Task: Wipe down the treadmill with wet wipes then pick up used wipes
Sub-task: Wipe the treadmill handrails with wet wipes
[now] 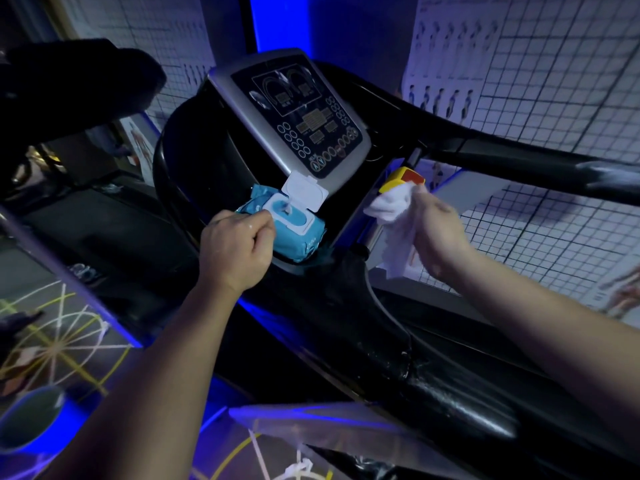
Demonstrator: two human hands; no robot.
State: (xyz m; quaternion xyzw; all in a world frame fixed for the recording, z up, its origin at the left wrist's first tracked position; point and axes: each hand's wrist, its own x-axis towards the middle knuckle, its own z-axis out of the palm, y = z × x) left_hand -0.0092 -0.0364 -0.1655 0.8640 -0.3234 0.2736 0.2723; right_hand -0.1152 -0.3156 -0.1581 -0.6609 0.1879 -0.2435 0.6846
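While the treadmill console (298,112) carries the blue wet-wipe pack (301,237) at its lower edge, lid (304,192) flipped open, the left hand (235,244) grips the pack's left end and the right hand (436,230) clutches a crumpled white wipe (391,209) just beside the yellow-red stop button (401,178).

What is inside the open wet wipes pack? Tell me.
Under the raised flip lid, one white wipe tip pokes from the slot. The wrapper of the wet wipes pack hides whatever else it holds.

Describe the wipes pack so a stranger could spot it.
Find the treadmill's grey control panel. Just below its lower edge lies the wipes pack, held by the left hand. It alone is turquoise, with a white lid flipped open.
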